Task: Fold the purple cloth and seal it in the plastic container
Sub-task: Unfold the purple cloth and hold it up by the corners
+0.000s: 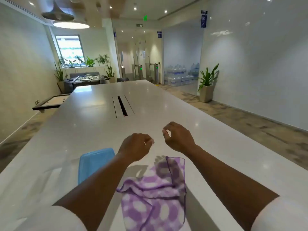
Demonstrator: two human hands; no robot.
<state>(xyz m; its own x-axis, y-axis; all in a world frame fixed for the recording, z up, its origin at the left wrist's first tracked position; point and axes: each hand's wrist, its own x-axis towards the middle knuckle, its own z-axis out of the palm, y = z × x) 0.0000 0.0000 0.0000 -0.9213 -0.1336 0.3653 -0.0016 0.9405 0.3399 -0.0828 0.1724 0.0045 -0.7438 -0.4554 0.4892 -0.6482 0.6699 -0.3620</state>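
Left hand [135,145] and right hand [177,137], both loosely curled and holding nothing, hover above the white table [100,124], the rumpled purple cloth [155,195] lying unfolded beneath them (blue plastic container [93,162] just left).

No lettering can be read: the exit sign [139,25] over the corridor and the blue wall signs [203,19] are too blurred.
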